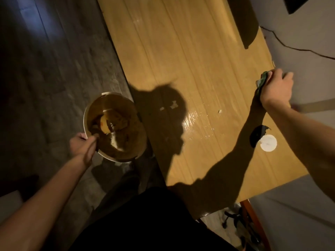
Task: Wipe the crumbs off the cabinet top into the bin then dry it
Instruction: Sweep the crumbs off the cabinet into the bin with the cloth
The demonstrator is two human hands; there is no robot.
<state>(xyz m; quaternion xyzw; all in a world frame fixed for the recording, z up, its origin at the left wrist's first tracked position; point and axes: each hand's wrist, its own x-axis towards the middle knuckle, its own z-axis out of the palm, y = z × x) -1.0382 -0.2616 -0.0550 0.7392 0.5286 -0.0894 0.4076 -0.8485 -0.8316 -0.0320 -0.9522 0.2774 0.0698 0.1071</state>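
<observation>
The yellow wooden cabinet top [190, 57] runs from the upper middle to the lower right. Pale crumbs [173, 104] lie near its left edge, and a single small crumb [219, 111] sits further right beside a wet shiny patch [194, 118]. My left hand [82, 144] grips the rim of a round white bin [116, 156], held just below the cabinet's left edge; scraps lie inside it. My right hand [275, 87] presses a crumpled green cloth [262, 81] against the cabinet's far edge by the wall.
A white round disc [268, 143] and a dark scrap [258, 134] lie on the cabinet near my right forearm. A dark object [244, 19] stands at the back. A black cable [290, 46] runs along the grey wall. Grey plank floor [45, 78] lies to the left.
</observation>
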